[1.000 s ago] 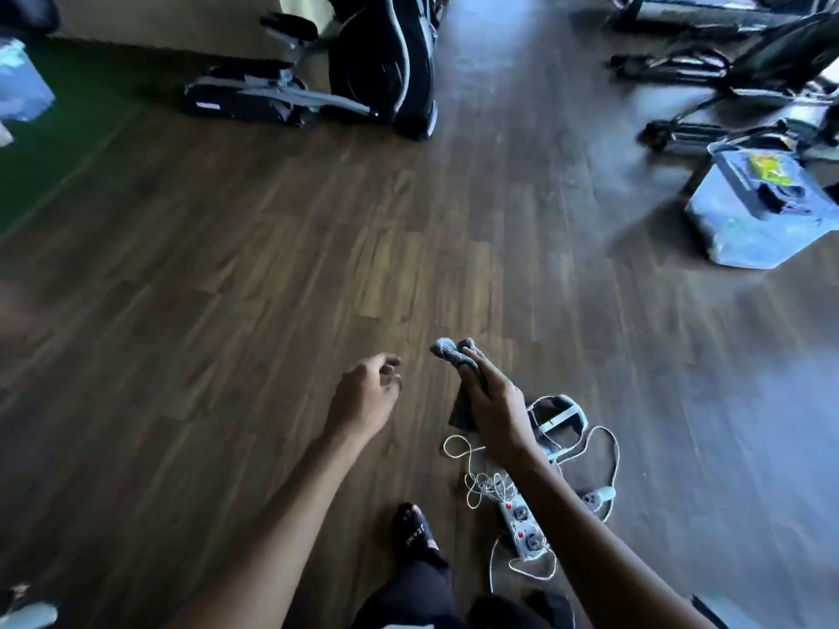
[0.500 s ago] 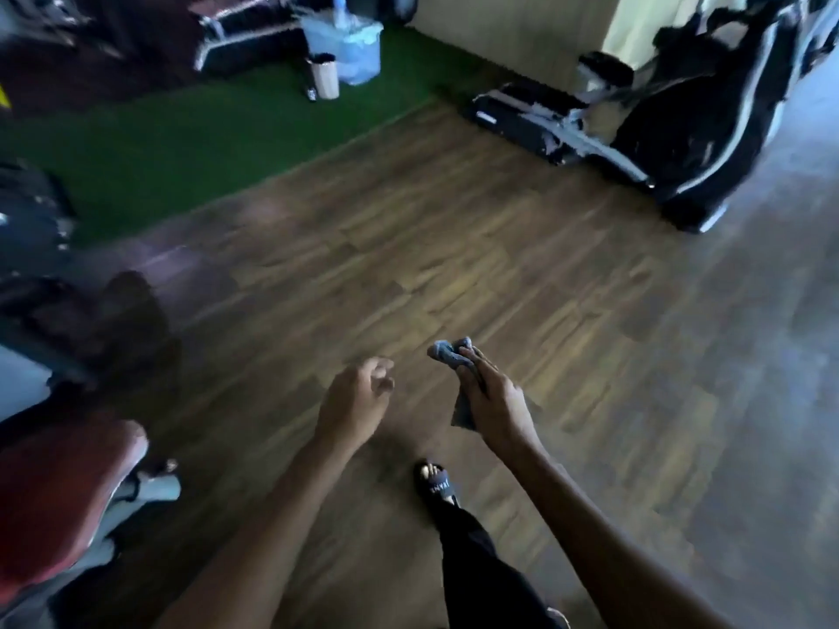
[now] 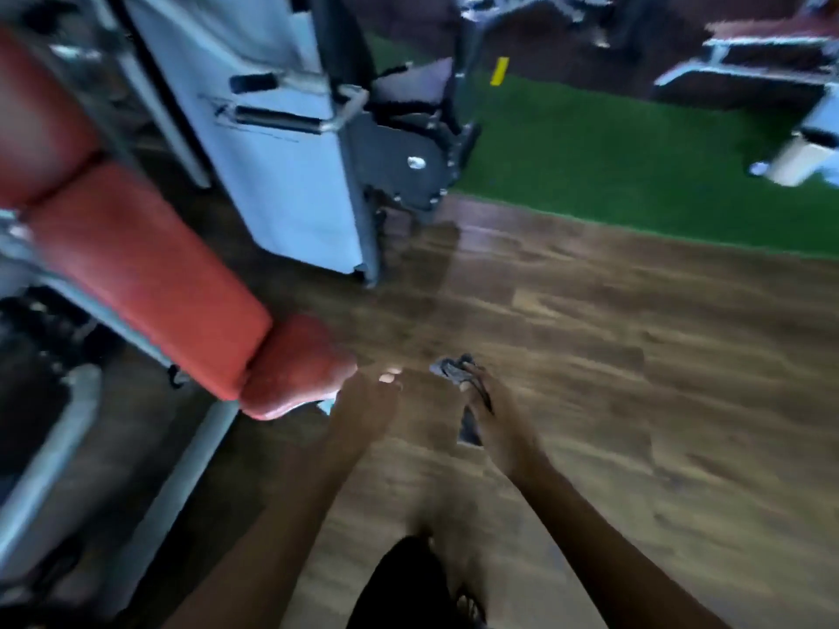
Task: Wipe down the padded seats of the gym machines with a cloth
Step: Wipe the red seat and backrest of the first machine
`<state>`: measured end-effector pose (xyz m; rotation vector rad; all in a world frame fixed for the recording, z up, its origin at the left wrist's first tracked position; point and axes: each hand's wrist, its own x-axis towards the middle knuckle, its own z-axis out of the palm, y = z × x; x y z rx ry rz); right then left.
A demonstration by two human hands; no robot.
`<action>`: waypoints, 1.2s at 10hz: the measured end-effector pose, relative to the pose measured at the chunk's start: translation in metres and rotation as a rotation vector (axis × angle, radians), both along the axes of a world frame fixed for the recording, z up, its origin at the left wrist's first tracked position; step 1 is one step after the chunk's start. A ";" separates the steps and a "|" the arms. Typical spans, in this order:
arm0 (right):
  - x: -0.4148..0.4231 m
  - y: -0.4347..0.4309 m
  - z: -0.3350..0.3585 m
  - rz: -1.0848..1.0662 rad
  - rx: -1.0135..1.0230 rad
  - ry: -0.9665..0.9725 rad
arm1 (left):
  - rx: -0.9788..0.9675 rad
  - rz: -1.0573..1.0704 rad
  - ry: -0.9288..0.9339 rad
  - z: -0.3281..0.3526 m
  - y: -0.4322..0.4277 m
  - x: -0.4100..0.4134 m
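Observation:
A red padded seat (image 3: 136,283) of a gym machine runs from the upper left down toward the middle, ending in a rounded red pad (image 3: 295,370). My left hand (image 3: 367,410) hangs just right of that pad's end, fingers loosely curled and holding nothing. My right hand (image 3: 495,424) grips a small grey cloth (image 3: 449,372), which bunches above the fingers and hangs below the palm. The frame is motion-blurred.
A white machine housing (image 3: 281,143) with dark metal parts (image 3: 408,161) stands behind the seat. Green turf (image 3: 635,161) lies beyond the wood floor (image 3: 635,379). Another red-padded bench (image 3: 767,43) stands at the far right. My dark-trousered leg (image 3: 404,583) is at the bottom.
The view has swung left: the cross-trainer and the power strip are gone, and the red seat now fills the left side. Both hands keep their pose, the cloth still in the right.

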<state>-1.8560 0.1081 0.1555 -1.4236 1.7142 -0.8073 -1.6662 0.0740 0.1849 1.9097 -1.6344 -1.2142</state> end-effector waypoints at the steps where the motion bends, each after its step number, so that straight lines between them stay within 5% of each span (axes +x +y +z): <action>1: 0.027 -0.068 -0.007 0.159 -0.039 0.061 | -0.019 0.170 0.025 -0.022 -0.049 0.032; 2: 0.052 -0.121 -0.016 0.285 -0.038 0.074 | -0.089 0.286 -0.008 -0.029 -0.075 0.048; 6: 0.126 -0.270 -0.043 0.718 -0.244 0.217 | 0.128 0.699 -0.051 -0.070 -0.144 0.091; 8: 0.158 -0.344 -0.158 0.924 -0.036 0.109 | 0.166 0.850 -0.077 -0.178 -0.189 0.091; 12: 0.225 -0.424 -0.403 1.080 -0.228 0.187 | 0.001 1.032 -0.302 -0.422 -0.263 0.129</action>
